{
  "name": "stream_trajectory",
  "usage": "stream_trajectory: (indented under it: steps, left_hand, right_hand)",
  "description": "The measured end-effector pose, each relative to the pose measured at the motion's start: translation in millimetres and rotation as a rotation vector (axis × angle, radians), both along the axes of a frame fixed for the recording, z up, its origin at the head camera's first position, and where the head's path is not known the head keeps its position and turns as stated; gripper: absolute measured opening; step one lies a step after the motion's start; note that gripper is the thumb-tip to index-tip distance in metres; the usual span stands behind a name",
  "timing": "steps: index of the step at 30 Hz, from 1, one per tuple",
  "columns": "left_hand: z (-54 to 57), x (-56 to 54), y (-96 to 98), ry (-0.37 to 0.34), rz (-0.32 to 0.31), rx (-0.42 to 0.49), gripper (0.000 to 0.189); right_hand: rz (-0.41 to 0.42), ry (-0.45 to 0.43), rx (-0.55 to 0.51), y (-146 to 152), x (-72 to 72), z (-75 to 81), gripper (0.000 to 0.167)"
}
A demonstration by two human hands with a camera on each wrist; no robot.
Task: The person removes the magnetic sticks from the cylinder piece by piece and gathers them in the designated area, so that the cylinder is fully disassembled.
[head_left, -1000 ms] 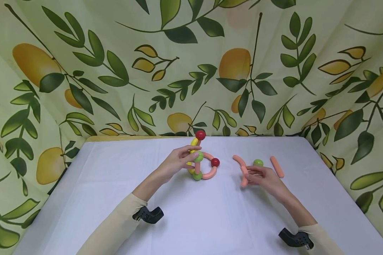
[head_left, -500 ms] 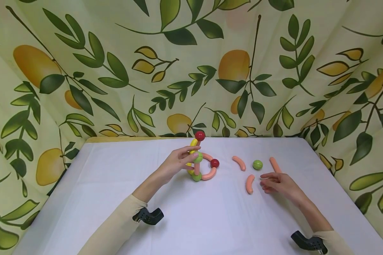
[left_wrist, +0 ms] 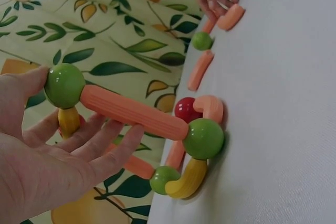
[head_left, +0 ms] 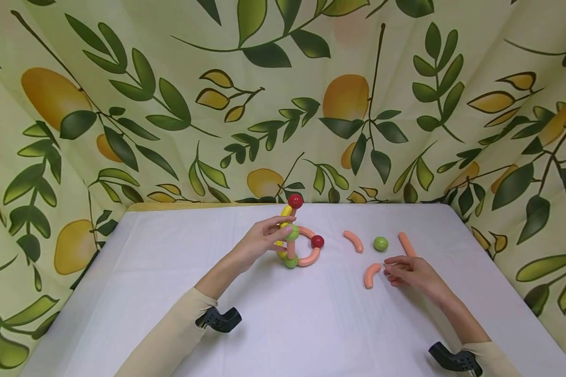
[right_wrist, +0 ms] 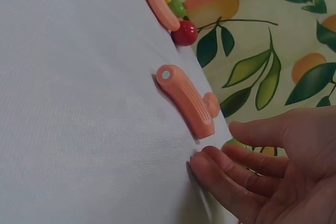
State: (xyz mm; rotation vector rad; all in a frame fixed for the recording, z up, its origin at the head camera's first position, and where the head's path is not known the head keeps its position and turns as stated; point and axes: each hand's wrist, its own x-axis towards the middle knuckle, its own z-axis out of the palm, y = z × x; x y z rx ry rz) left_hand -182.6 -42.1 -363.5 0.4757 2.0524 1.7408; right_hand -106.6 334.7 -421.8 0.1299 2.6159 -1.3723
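My left hand (head_left: 259,241) holds a standing structure of magnetic sticks and balls at an upper green ball (left_wrist: 64,85). The thumb presses that ball, and the fingers lie behind a straight pink stick (left_wrist: 134,113). Lower down are another green ball (left_wrist: 203,138), a red ball (head_left: 317,241) between curved pink sticks, and yellow curved sticks (left_wrist: 189,179). A red ball (head_left: 295,201) tops it. My right hand (head_left: 415,275) holds nothing, its fingers loosely bent beside a loose curved pink stick (head_left: 371,276), whose end shows a round grey magnet (right_wrist: 166,75).
Another curved pink stick (head_left: 354,241), a loose green ball (head_left: 380,244) and a straight pink stick (head_left: 406,244), partly behind the right hand, lie on the white tablecloth (head_left: 311,324). A curtain (head_left: 273,131) printed with leaves and fruit hangs behind the table.
My right hand has let go of the curved pink stick and drawn back to the right. That stick lies on the cloth, turned slightly since. The left hand keeps its hold on the structure.
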Motion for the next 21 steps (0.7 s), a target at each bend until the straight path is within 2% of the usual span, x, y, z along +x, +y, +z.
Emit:
stream_trajectory:
  steps: [8, 14, 21]
  left_hand:
    - [-1.0, -1.5, -3.0, 0.001, 0.040, -0.029, 0.056]
    - [-1.7, -2.6, -6.8, -0.004, 0.057, -0.031, 0.063]
    - [-1.1, -4.8, -12.7, 0.053, 0.097, -0.126, 0.064]
  right_hand:
    - [0.019, 0.074, 0.127, -7, -2.3, 8.4, 0.039]
    - [0.062, 0.193, 0.200, -21, -5.6, 14.7, 0.033]
    - [0.069, 0.342, 0.254, -39, -7.5, 22.1, 0.028]
